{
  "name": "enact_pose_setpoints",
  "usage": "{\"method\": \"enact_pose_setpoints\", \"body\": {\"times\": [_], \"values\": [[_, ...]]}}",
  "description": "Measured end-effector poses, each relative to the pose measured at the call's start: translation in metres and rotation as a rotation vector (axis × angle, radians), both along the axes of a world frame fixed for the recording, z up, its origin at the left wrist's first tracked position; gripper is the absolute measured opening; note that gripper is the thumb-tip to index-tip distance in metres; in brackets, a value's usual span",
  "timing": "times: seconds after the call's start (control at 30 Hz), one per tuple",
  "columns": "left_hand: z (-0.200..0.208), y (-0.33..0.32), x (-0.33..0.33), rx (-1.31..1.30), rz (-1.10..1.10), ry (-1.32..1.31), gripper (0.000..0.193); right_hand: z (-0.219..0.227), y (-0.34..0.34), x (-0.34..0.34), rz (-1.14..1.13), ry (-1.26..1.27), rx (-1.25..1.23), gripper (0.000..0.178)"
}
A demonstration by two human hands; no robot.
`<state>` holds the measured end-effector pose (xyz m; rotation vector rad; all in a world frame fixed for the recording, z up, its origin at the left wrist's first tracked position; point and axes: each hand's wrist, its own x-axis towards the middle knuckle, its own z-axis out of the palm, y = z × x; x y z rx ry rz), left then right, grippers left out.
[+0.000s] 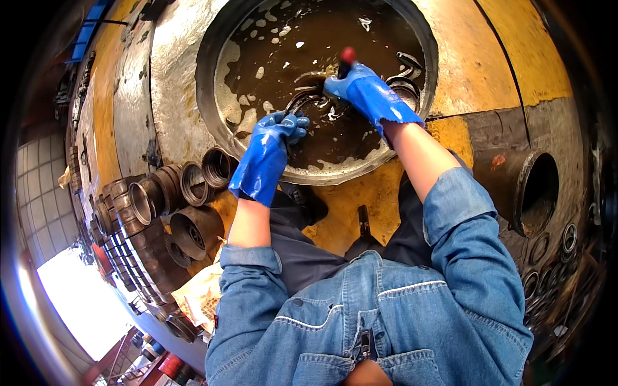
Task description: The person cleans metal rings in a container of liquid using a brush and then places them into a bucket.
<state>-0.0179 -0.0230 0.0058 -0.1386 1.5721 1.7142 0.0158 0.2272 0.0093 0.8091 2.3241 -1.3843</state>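
A wide round metal basin [215,122] holds murky brown liquid with patches of foam. In its near left part my left hand [278,132], in a blue rubber glove, has its fingers curled round a wet, dark curved metal ring [302,100], partly in the liquid. My right hand [364,90], gloved the same way, grips a dark-handled tool with a red end [347,56]. The tool's working end is hidden below the hand, close to the ring. Other metal rings [405,89] lie at the basin's right side, partly under the liquid.
Several rusty metal rings and sleeves [147,196] stand in rows at the left, with a flanged cylinder [196,231] nearer me. A large pipe section [534,193] lies at the right, with more rings [569,238] beyond. Worn yellow and grey plates [463,55] surround the basin.
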Motion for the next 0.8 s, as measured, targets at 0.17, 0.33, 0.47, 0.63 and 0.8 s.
{"method": "enact_pose_setpoints", "body": {"times": [0.17,0.33,0.47,0.63,0.8], "values": [[0.000,0.022,0.002,-0.153,-0.204,-0.108,0.026,-0.006,0.013,0.003,-0.017,0.004,0.124,0.051],[-0.005,0.033,0.004,0.171,-0.075,0.085,0.040,0.055,0.018,0.033,-0.361,0.232,-0.067,0.043],[-0.023,0.034,0.011,0.096,-0.164,0.259,0.049,0.062,0.030,0.040,-0.371,0.210,-0.020,0.042],[-0.030,0.022,-0.004,0.197,-0.004,-0.139,0.039,0.053,0.030,0.029,-0.197,0.171,-0.123,0.040],[-0.009,0.011,0.007,0.003,-0.049,0.183,0.030,0.019,-0.004,-0.005,0.082,0.258,-0.338,0.038]]}}
